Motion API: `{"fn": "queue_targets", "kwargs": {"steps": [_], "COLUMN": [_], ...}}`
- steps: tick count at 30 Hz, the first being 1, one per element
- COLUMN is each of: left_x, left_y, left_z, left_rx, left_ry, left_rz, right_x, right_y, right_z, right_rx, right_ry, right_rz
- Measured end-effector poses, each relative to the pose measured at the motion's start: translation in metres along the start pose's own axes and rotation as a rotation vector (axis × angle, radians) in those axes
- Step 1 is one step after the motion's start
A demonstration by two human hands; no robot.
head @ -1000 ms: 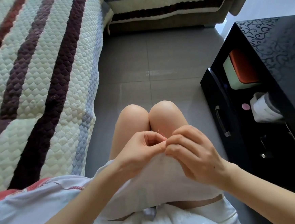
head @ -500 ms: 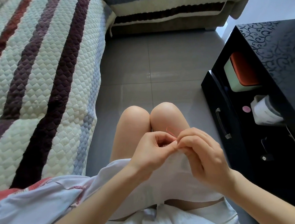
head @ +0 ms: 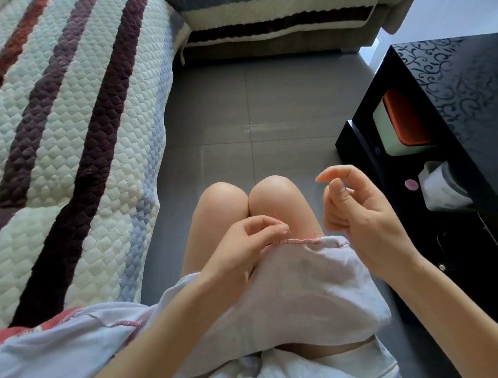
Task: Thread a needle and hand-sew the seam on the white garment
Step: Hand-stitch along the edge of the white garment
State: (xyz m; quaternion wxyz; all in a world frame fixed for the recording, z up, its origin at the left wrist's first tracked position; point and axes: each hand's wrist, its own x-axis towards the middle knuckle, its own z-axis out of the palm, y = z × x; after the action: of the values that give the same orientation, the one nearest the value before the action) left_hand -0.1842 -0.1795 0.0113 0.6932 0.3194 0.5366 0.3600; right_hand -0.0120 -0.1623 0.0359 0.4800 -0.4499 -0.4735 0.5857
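The white garment (head: 309,288) lies over my lap, its hem turned toward my knees. Along that hem runs a seam (head: 301,240) with pink stitches. My left hand (head: 246,248) pinches the hem at the left end of the stitching, and a short bit of pink thread (head: 277,216) sticks up by its fingertips. My right hand (head: 360,216) is raised to the right of my knees, apart from the cloth. Its thumb is pressed to its curled fingers as if on a needle, which is too thin to make out.
A quilted striped sofa cover (head: 59,144) fills the left side. On the right stands a black low table (head: 458,97), whose lower shelf holds an orange-and-white box (head: 397,126) and a white roll (head: 441,185). Grey floor tiles (head: 251,114) lie ahead.
My right hand has left the hem and moved up and to the right. My left hand still holds the hem, and the pink stitching is now uncovered.
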Motion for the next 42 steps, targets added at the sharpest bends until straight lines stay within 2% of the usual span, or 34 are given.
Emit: {"fn": "queue_targets", "kwargs": {"steps": [5,8,11,17,21,23,25,29,33,38,40,42], "left_x": [0.007,0.007,0.006,0.007,0.008,0.011,0.014,0.017,0.008,-0.001,-0.002,-0.002], "left_y": [0.034,0.053,0.063,0.065,0.063,0.061,0.057,0.044,0.024,0.006,0.005,0.006], "left_z": [-0.004,-0.007,-0.007,-0.004,-0.004,-0.006,-0.009,-0.014,-0.016,-0.014,-0.013,-0.012], "left_rx": [0.012,0.146,0.299,0.276,0.261,0.280,0.317,0.438,0.579,0.558,0.519,0.480], "left_ry": [-0.097,-0.196,-0.242,-0.311,-0.273,-0.220,-0.171,-0.089,-0.103,-0.133,-0.132,-0.140], "left_rz": [0.116,0.199,0.250,0.255,0.241,0.232,0.236,0.266,0.115,0.043,0.042,0.032], "right_x": [0.005,0.007,0.008,0.005,-0.002,-0.006,-0.007,-0.003,0.006,0.031,0.051,0.077], "right_y": [0.012,0.017,0.020,0.026,0.021,0.015,0.008,-0.004,-0.020,-0.058,-0.070,-0.077], "right_z": [-0.006,-0.003,-0.002,0.006,0.007,0.008,0.009,0.005,-0.008,-0.013,-0.019,-0.027], "right_rx": [-0.193,-0.403,-0.459,-0.398,-0.159,-0.049,-0.039,-0.283,-0.443,0.070,0.183,0.245], "right_ry": [-0.047,-0.035,-0.052,-0.153,-0.257,-0.283,-0.233,-0.077,0.026,-0.057,-0.067,0.015], "right_rz": [0.050,-0.052,-0.087,-0.052,0.001,-0.031,-0.115,-0.301,-0.388,-0.166,-0.082,-0.038]}}
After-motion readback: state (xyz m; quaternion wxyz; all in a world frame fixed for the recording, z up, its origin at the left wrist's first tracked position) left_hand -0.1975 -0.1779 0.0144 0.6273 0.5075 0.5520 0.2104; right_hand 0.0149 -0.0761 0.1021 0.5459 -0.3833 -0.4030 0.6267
